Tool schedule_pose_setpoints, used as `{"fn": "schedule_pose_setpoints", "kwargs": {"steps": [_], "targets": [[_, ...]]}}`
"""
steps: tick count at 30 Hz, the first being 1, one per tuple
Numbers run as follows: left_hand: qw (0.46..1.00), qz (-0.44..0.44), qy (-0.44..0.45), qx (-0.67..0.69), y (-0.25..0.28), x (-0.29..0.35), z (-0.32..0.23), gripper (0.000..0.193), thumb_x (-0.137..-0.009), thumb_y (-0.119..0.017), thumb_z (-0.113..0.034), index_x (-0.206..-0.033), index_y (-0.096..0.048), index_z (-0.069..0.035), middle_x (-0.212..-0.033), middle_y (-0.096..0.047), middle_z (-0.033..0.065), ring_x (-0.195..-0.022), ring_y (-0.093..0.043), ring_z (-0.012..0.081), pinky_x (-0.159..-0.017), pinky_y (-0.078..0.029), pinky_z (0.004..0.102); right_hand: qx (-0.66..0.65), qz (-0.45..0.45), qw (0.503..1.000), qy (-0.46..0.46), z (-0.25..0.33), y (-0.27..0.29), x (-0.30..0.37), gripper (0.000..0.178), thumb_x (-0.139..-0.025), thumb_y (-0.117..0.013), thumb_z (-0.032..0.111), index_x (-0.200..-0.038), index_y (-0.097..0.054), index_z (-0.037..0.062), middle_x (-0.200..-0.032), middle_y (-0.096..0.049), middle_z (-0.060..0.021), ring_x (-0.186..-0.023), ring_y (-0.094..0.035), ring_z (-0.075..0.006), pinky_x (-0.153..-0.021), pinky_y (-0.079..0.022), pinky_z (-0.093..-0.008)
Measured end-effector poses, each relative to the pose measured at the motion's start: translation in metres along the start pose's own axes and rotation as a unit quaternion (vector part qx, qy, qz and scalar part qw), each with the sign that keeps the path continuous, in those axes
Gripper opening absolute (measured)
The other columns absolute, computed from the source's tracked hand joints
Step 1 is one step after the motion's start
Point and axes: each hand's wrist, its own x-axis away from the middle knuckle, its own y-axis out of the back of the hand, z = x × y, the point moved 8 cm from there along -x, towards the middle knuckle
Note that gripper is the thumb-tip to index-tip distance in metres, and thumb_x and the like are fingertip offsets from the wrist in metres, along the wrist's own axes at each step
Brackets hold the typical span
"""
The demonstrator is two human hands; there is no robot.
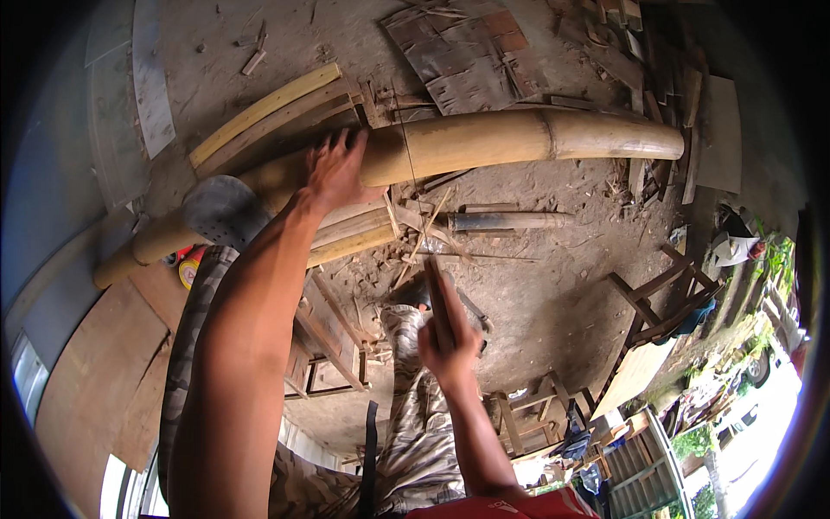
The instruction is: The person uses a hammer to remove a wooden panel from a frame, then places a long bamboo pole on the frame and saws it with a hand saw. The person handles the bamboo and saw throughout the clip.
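A thick tan bamboo pole (467, 141) lies across the wooden supports, its right end free. Over the pole, left of its middle, my left hand (335, 177) grips it, fingers on the far side and thumb on the near side. My right hand (450, 346) is closed around the wooden handle of a handsaw (442, 304). Seen nearly edge-on, the saw's thin blade runs away from me and crosses the pole just right of my left hand. Whether it has cut into the bamboo I cannot tell. My left foot, in a grey shoe with holes (226, 208), rests against the pole.
Curved wooden slats (268, 112) form the support beneath the pole. A darkened piece of bamboo (510, 221) and thin sticks lie on the dirt floor. Farther off is a weathered wooden panel (467, 52). Wooden frames (657, 294) stand at the right.
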Motion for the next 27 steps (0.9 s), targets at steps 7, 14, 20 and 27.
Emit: {"fn": "schedule_pose_setpoints", "kwargs": {"steps": [7, 14, 20, 27], "targets": [[1.0, -0.012, -0.008, 0.001, 0.005, -0.001, 0.004, 0.115, -0.059, -0.084, -0.057, -0.151, -0.031, -0.013, -0.146, -0.043, 0.0274, -0.127, -0.048, 0.0519, -0.102, -0.037, 0.0676, -0.106, 0.001, 0.988, -0.111, -0.021, -0.023, -0.043, 0.067, -0.079, -0.057, -0.006, -0.144, -0.047, 0.0041, -0.131, -0.062, -0.019, -0.111, -0.067, -0.0268, -0.087, -0.058, -0.0312], [1.0, -0.003, -0.002, 0.001, 0.005, 0.0, 0.001, 0.112, -0.061, -0.082, -0.057, -0.151, -0.03, -0.016, -0.148, -0.039, 0.0276, -0.131, -0.043, 0.0515, -0.103, -0.035, 0.0696, -0.032, 0.02, 0.996, -0.076, 0.003, 0.013, 0.02, 0.065, -0.079, -0.058, -0.003, -0.144, -0.046, -0.0009, -0.132, -0.061, -0.02, -0.107, -0.069, -0.0276, -0.079, -0.06, -0.0348], [0.998, 0.028, -0.017, 0.047, -0.001, -0.006, 0.004, 0.116, -0.059, -0.082, -0.056, -0.152, -0.029, -0.011, -0.15, -0.036, 0.024, -0.134, -0.039, 0.0515, -0.106, -0.031, 0.0691, -0.141, -0.079, 0.986, -0.046, -0.039, -0.051, -0.098, 0.065, -0.079, -0.057, -0.006, -0.142, -0.05, 0.0036, -0.136, -0.059, -0.0194, -0.122, -0.06, -0.027, -0.098, -0.052, -0.0338], [0.998, -0.048, -0.038, 0.014, 0.008, -0.006, -0.001, 0.113, -0.056, -0.082, -0.058, -0.148, -0.035, -0.014, -0.142, -0.049, 0.0196, -0.126, -0.05, 0.0466, -0.099, -0.041, 0.0639, -0.164, -0.063, 0.984, -0.044, -0.051, -0.054, -0.09, 0.064, -0.079, -0.052, -0.008, -0.142, -0.05, 0.0005, -0.135, -0.061, -0.0158, -0.123, -0.06, -0.0187, -0.1, -0.047, -0.0293]]}}
